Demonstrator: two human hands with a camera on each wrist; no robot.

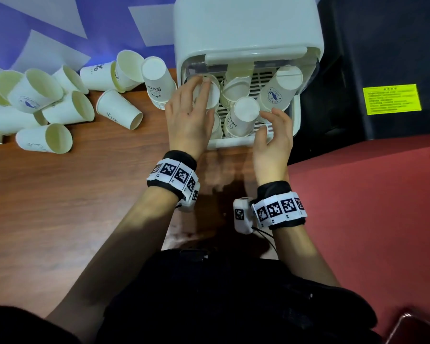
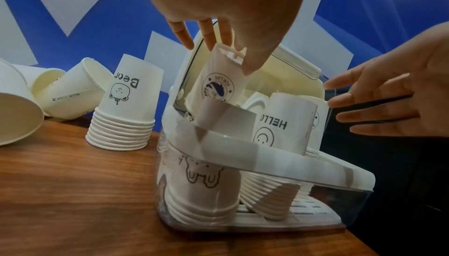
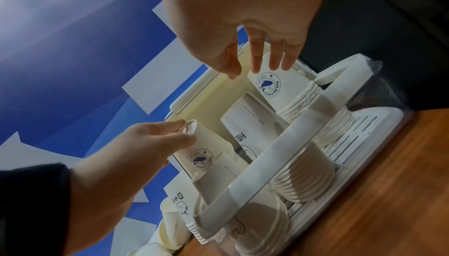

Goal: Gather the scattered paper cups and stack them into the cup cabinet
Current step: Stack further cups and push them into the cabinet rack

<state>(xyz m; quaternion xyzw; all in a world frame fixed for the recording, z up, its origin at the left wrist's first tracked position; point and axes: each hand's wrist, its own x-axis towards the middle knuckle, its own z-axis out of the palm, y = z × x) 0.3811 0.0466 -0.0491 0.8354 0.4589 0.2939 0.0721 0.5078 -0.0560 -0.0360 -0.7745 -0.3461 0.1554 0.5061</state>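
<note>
The white cup cabinet stands open at the table's back right, with several stacks of upside-down paper cups inside. My left hand reaches into its back left corner and pinches the base of a tilted fish-logo cup between thumb and fingers. My right hand is open with fingers straight. It hovers at the front right, beside the HELLO stack and the fish-logo stack; in the right wrist view its fingertips reach that stack's top. Loose cups lie scattered on the left.
A nested stack with a bear print stands upside down just left of the cabinet. The wooden table ends right of the cabinet; beyond it are a red surface and a dark unit with a yellow label.
</note>
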